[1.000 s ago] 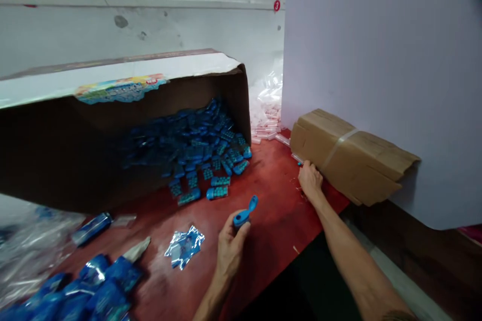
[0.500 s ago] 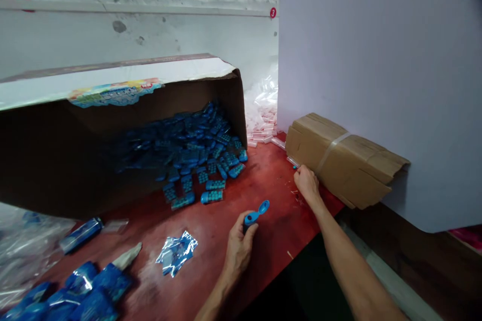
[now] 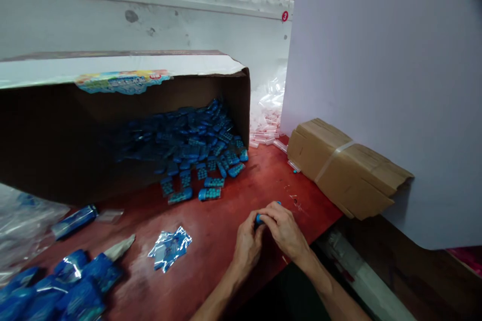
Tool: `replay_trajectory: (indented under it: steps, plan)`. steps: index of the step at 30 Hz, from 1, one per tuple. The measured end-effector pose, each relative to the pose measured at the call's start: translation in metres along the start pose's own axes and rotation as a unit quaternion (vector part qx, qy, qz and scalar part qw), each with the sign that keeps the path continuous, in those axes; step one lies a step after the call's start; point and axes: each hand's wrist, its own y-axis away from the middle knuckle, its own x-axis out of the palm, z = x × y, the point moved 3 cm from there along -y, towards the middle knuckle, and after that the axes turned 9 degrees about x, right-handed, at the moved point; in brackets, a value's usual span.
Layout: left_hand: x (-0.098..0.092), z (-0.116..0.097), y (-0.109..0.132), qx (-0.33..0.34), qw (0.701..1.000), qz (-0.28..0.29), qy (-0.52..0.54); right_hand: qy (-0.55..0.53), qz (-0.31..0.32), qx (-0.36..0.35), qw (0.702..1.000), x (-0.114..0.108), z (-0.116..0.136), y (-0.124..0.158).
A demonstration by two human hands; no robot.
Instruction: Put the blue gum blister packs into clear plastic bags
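Note:
Near the front edge of the table, my left hand (image 3: 247, 245) is wrapped around a small blue flip-top container (image 3: 258, 218). My right hand (image 3: 285, 229) meets it there, fingers closed over the container's top. Most of the container is hidden by the fingers; a bit of blue shows past the right knuckles, and whether the lid is open is hidden. To the left lie shiny blue-and-clear wrappers (image 3: 170, 249) in a loose pile. Farther back, several filled blue packs (image 3: 210, 194) have spilled from a large cardboard box (image 3: 244, 105) on its side.
Strapped flat cardboard (image 3: 348, 168) lies at the right against a pale panel (image 3: 376, 70). Pinkish clear tubes (image 3: 265, 133) are heaped at the back. Blue bags (image 3: 75, 286), a blue packet (image 3: 74, 222) and clear plastic (image 3: 26, 235) occupy the left of the red table (image 3: 211, 271).
My right hand has come back from beside the strapped cardboard to the blue container in my left hand. The container's raised lid, plain before, is now mostly covered by fingers.

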Motion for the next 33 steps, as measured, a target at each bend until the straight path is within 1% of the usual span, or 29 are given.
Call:
replay_trajectory:
  steps: [5,7,9,12,15,18,20,21,22,23,25,26,28,31,33]
  plan:
    - [-0.002,0.001,0.001,0.010,1.000,-0.004,-0.016,-0.040,-0.018,0.030,0.999,0.002,-0.004,-0.001]
    - [-0.004,-0.001,0.001,0.018,0.999,-0.003,-0.034,-0.063,-0.016,0.049,0.997,0.000,-0.004,-0.003]
    - [-0.006,-0.002,0.001,0.022,0.999,0.001,-0.048,-0.062,-0.003,0.058,0.996,-0.003,-0.003,-0.005]
    - [-0.007,-0.003,0.001,0.012,0.999,0.007,-0.033,-0.013,0.026,0.022,0.999,-0.007,0.000,-0.005]
    - [-0.006,-0.004,0.001,-0.022,0.999,0.011,0.021,0.056,0.050,-0.034,0.997,-0.007,0.002,0.000]
    - [-0.006,-0.004,0.002,-0.054,0.997,0.014,0.054,0.113,0.069,-0.060,0.989,-0.006,0.003,0.006]
    - [-0.006,-0.004,0.002,-0.068,0.996,0.006,0.061,0.111,0.080,-0.067,0.988,-0.008,0.003,0.006]
    - [-0.007,-0.004,0.002,-0.071,0.995,0.002,0.063,0.092,0.079,-0.068,0.990,-0.009,0.003,0.005]
    - [-0.007,-0.005,0.002,-0.071,0.995,-0.003,0.065,0.064,0.066,-0.065,0.994,-0.011,0.003,0.004]
    - [-0.007,-0.005,0.001,-0.069,0.995,-0.004,0.066,0.035,0.040,-0.058,0.997,-0.014,0.002,0.002]
    - [-0.006,-0.008,0.000,-0.062,0.996,0.000,0.069,-0.001,-0.033,-0.038,0.999,-0.016,0.002,-0.001]
    - [-0.006,-0.010,-0.001,-0.058,0.996,0.005,0.072,0.003,-0.068,-0.034,0.997,-0.016,0.002,-0.001]
    - [-0.005,-0.014,-0.002,-0.053,0.996,0.005,0.078,0.047,-0.114,-0.047,0.991,-0.010,0.003,0.002]
    - [-0.007,-0.017,-0.003,-0.053,0.996,-0.006,0.078,0.122,-0.136,-0.095,0.979,0.004,0.006,0.009]
    - [-0.008,-0.015,-0.004,-0.059,0.995,-0.006,0.075,0.160,-0.140,-0.108,0.971,0.012,0.007,0.013]
